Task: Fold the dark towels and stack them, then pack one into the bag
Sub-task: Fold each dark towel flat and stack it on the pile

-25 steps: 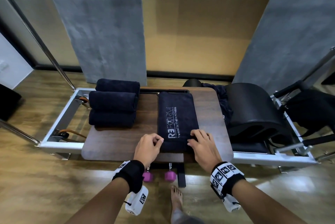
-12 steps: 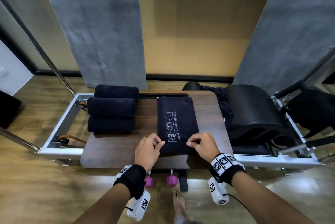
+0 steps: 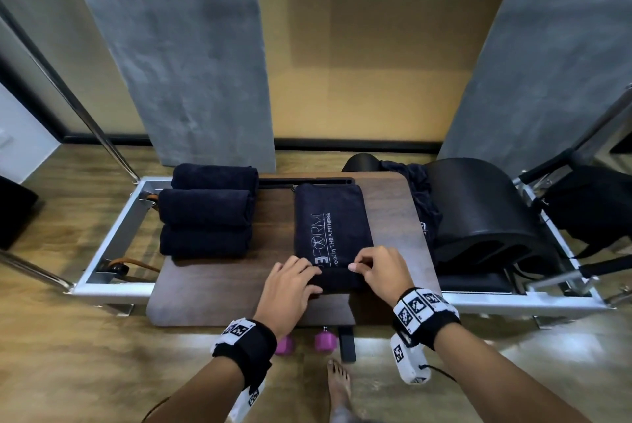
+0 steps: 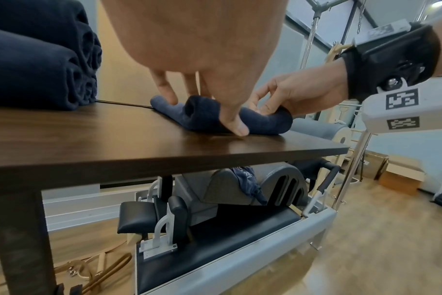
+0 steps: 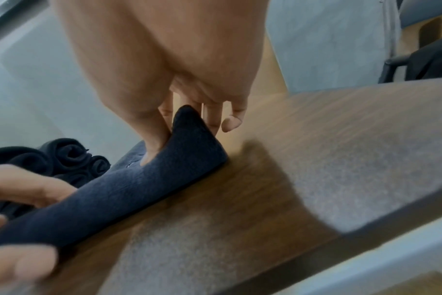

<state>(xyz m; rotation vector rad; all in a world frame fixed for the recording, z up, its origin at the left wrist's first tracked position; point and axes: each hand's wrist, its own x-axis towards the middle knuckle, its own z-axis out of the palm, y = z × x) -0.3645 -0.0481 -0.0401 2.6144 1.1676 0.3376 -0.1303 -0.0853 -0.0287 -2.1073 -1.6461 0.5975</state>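
Navy towel point(image 3: 330, 227) lengthwise away, both hands point(image 3: 381, 272) rolling

Grey concrete-look wall panels point(image 3: 178, 56) either side of a tan recessed wall point(image 3: 372, 46), black skirting along its base. Wood-plank floor point(image 3: 68, 361) in warm brown, glossy patch of light at lower right. Dark brown wooden worktop point(image 3: 219, 289) laid across a silver metal reformer frame point(image 3: 113, 234). Black padded arc barrel point(image 3: 478, 210) to the right on the frame. Chrome poles point(image 3: 85, 114) slanting up at left. Two pink dumbbells point(image 3: 325, 342) on the floor beneath the worktop edge.
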